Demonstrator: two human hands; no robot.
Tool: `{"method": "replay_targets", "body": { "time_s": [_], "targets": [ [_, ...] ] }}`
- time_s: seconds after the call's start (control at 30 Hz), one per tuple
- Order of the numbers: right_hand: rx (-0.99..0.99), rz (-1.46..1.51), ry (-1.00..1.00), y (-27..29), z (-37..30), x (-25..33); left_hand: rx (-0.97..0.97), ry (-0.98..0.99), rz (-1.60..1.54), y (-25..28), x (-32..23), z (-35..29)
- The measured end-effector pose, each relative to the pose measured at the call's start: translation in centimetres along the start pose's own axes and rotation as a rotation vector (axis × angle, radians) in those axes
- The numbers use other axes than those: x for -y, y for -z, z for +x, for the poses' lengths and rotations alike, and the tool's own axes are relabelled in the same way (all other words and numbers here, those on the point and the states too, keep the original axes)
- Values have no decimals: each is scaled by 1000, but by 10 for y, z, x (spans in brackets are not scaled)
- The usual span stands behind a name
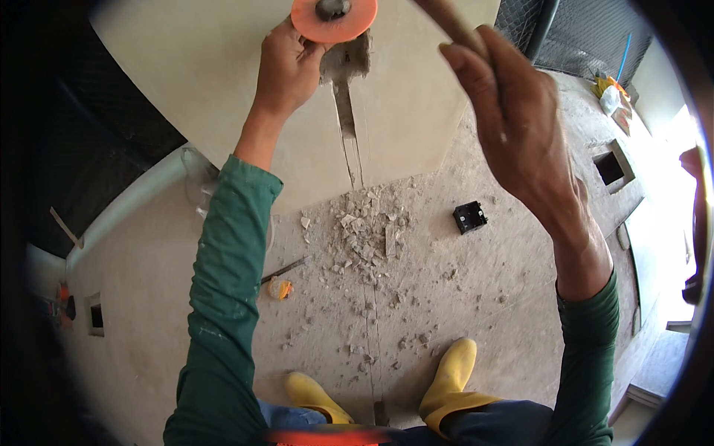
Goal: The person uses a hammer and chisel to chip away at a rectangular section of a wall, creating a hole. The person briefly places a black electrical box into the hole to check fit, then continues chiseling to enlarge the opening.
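At the cream wall (223, 89), the left hand (288, 73) gripped an orange-guarded chisel (355, 22) by the chipped recess (351, 59), the right hand (520, 119) clenched a wooden handle (451, 22), and rubble (364, 234) littered the concrete floor (163, 297) below!

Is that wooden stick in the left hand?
No, the right hand grips the wooden stick, while the left hand holds the tool with the orange disc.

Building site around me; groove (344, 111) cut into cream wall (216, 82); rubble (364, 230) strewn over dusty bare floor (149, 297); loose black electrical box (470, 217); yellow rubber boots (452, 372).
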State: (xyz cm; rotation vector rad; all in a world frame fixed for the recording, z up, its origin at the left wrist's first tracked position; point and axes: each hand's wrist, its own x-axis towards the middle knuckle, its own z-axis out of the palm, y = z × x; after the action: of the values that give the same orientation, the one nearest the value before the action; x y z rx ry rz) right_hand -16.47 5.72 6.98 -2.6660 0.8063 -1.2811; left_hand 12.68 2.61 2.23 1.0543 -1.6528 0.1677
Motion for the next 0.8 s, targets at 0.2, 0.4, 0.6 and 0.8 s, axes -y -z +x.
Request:
{"method": "replay_targets", "body": {
  "time_s": [0.2, 0.4, 0.6, 0.8],
  "targets": [
    [-296, -13, 327, -5, -2, -3, -52, -3, -134, -6, 12, 2],
    [7, -106, 35, -13, -3, -7, -3, -32, -157, -12, 10, 8],
    [104, -112, -58, -10, -3, -4, -21, -67, -101, -11, 2, 9],
    [-77, 10, 107, -11, -5, -7, 13, -12, -175, -13, 4, 9]
  ]
}}
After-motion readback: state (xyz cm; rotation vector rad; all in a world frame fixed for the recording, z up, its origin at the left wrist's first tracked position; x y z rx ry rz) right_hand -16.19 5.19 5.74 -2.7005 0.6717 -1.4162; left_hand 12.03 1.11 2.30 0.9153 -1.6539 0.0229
